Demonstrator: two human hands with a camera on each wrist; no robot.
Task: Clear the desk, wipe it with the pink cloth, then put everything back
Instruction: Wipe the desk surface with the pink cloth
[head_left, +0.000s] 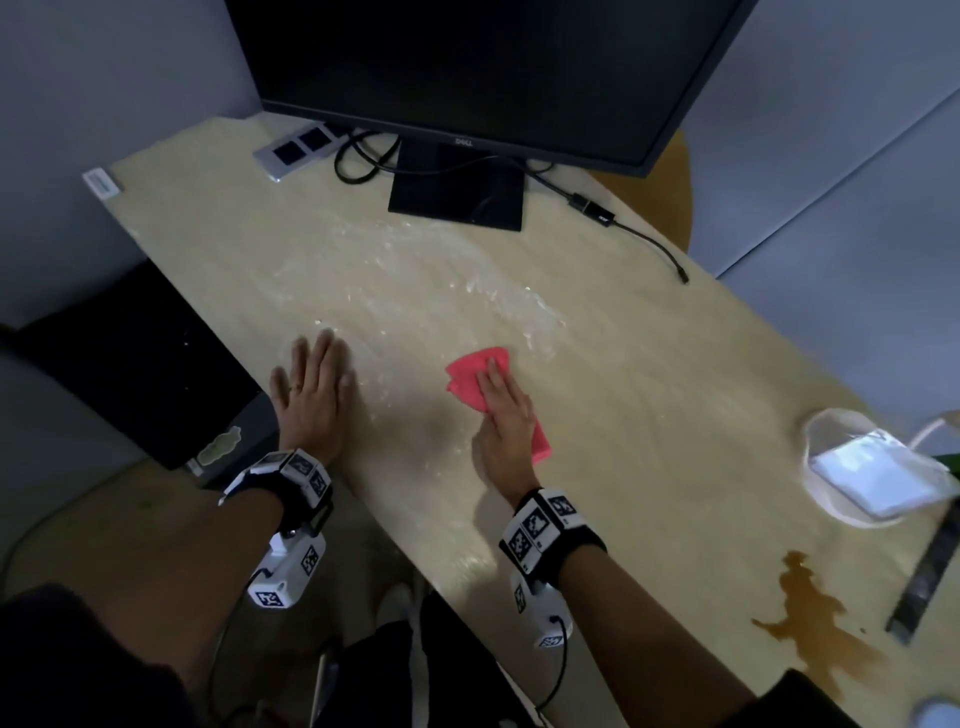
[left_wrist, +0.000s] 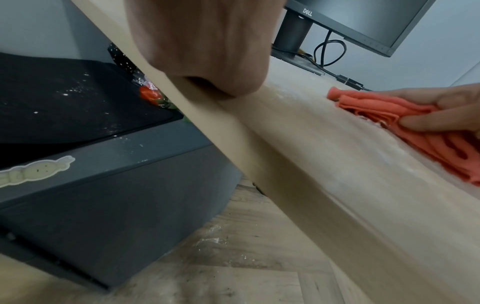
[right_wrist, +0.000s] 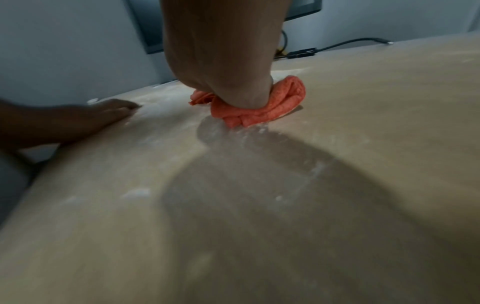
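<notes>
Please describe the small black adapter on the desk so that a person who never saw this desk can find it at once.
Start at the big dark monitor at the back of the desk. Right of its flat black stand base, a thin black cable runs across the wood. The adapter is the small blocky lump partway along that cable, unlike the grey socket strip on the stand's other side.

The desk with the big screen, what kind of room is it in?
Probably an office or study corner. A Dell monitor stands on the desk with its cables and a socket strip, and grey partition walls close it in.
</notes>
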